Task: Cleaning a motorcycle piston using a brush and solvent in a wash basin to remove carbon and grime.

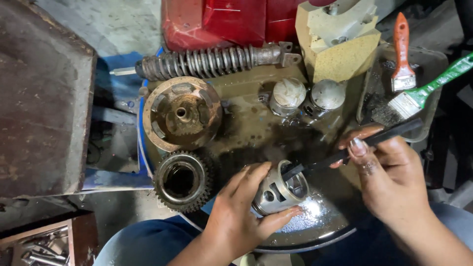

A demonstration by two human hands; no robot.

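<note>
My left hand (236, 209) is curled around a metal piston (278, 189), thumb below, fingers over the top, its open end tilted toward my right. My right hand (387, 175) pinches a dark flat tool (352, 148) between thumb and fingertips; the tool's tip sits inside the piston's mouth.

All this is over a round oily pan (320, 231) resting on my lap, its floor wet and shiny under the piston.

In the pan, left: a toothed gear ring (181, 180), and just beyond it a rusty clutch hub (181, 113).

Centre, farther: two more pistons (305, 96) standing side by side, crowns up.

Right, beyond my hand: a dark shallow tray (433, 64) holding two brushes, one green-handled (426, 88), one orange-handled (402, 54).

Far edge: a coil-spring shock absorber (212, 61) lying across, with a tan casting (340, 37) beside it and a red body (221, 22) behind.

Bottom left on the floor: a box of small metal parts (44, 246), contents too dim to tell.
</note>
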